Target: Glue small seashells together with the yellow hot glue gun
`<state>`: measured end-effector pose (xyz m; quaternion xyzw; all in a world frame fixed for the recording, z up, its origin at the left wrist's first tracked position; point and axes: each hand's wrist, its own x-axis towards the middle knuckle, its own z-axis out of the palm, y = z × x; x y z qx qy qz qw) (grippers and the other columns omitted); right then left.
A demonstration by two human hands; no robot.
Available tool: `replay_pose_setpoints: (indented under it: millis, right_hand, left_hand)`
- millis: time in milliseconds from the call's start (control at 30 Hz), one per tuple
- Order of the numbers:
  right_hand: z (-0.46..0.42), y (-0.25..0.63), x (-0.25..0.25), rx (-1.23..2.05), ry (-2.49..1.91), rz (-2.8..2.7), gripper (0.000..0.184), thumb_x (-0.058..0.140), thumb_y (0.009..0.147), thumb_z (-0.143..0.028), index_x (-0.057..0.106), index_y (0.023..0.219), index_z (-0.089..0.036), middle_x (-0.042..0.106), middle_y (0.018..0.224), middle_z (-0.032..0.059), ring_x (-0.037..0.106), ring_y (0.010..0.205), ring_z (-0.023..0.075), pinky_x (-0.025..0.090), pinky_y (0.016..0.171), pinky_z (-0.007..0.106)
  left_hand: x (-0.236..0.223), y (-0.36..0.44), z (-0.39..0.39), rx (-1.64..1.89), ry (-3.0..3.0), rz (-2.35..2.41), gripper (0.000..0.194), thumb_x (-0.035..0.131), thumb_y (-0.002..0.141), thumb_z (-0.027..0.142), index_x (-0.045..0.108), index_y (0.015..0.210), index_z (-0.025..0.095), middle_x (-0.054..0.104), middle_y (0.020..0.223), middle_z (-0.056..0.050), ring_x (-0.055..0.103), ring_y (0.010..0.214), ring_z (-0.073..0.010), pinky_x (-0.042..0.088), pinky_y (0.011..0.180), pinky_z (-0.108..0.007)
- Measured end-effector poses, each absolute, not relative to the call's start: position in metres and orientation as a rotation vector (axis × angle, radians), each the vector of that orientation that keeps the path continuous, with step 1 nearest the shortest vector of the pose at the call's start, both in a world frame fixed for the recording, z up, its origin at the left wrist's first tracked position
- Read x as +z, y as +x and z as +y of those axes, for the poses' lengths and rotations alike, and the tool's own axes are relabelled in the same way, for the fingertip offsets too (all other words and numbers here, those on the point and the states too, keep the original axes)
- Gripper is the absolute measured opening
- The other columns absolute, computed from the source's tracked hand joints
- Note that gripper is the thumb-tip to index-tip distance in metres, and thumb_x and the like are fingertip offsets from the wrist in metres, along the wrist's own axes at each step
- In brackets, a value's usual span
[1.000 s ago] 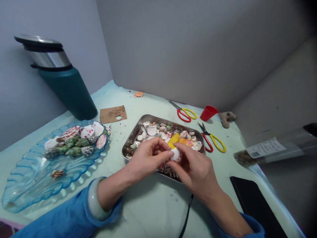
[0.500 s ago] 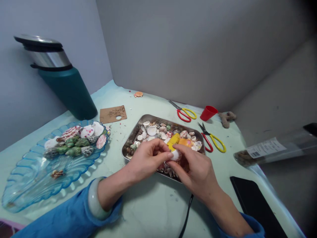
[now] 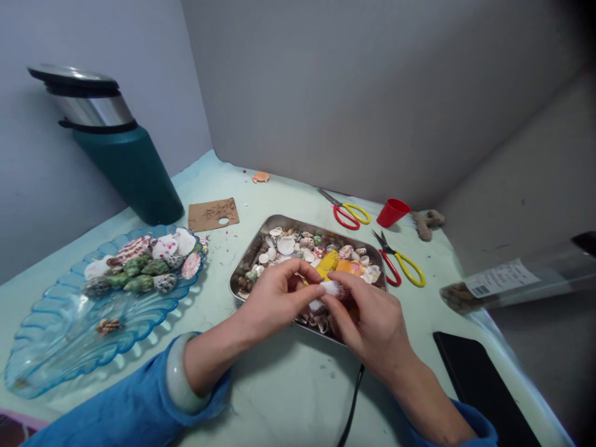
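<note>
Over the near side of a metal tray [image 3: 251, 248], my two hands meet around a whitish seashell [image 3: 332, 288]. My right hand [image 3: 367, 310] pinches it between thumb and fingers. My left hand [image 3: 282, 295] is closed, its thumb and fingertips pressed at the shell's left edge. Part of the shell is hidden by the fingers. In the tray lie many small shells, with a white shell [image 3: 285, 246] near the back, a yellow piece [image 3: 327, 263] and an orange piece [image 3: 350, 267] just beyond my fingers.
To the left, a blue glass dish [image 3: 60, 329] bears green, speckled and white shells. Behind it stands a teal bottle [image 3: 133, 167] near brown cardboard [image 3: 209, 214]. Scissors [image 3: 347, 208], more scissors [image 3: 395, 257], a red cup [image 3: 392, 213], a clear tube [image 3: 503, 279] and a black flat object [image 3: 479, 379] lie right.
The shell has turned slightly between my fingers, showing more of its darker ribbed end at the right. My hands stay in nearly the same place.
</note>
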<state>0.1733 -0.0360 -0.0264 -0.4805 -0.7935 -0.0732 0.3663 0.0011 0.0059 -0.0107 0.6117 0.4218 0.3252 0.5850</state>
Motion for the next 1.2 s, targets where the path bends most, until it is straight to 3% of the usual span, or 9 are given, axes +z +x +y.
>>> replay_pose_setpoints:
  millis: [867,1200]
  right_hand:
    - [-0.0356,0.1743,-0.025,-0.093,-1.186,-2.105,0.019,0.053,0.09,-0.02,0.056,0.109,-0.016,0.072,0.09,0.0066,0.067,0.072,0.016,0.051,0.065,0.027]
    - [-0.0352,0.174,-0.0276,-0.139,-1.27,-2.058,0.031,0.057,0.088,-0.022,0.051,0.117,-0.016,0.071,0.099,0.0078,0.069,0.078,0.0178,0.052,0.067,0.028]
  left_hand:
    - [-0.0123,0.0025,0.006,0.768,1.404,0.951,0.02,0.068,0.073,0.031,0.056,0.076,0.015,0.057,0.063,0.002,0.052,0.053,-0.009,0.042,0.051,-0.021]
    - [-0.0069,0.0032,0.006,0.837,1.227,0.911,0.025,0.071,0.071,0.029,0.054,0.082,0.015,0.057,0.069,0.004,0.052,0.048,-0.0054,0.045,0.048,-0.019]
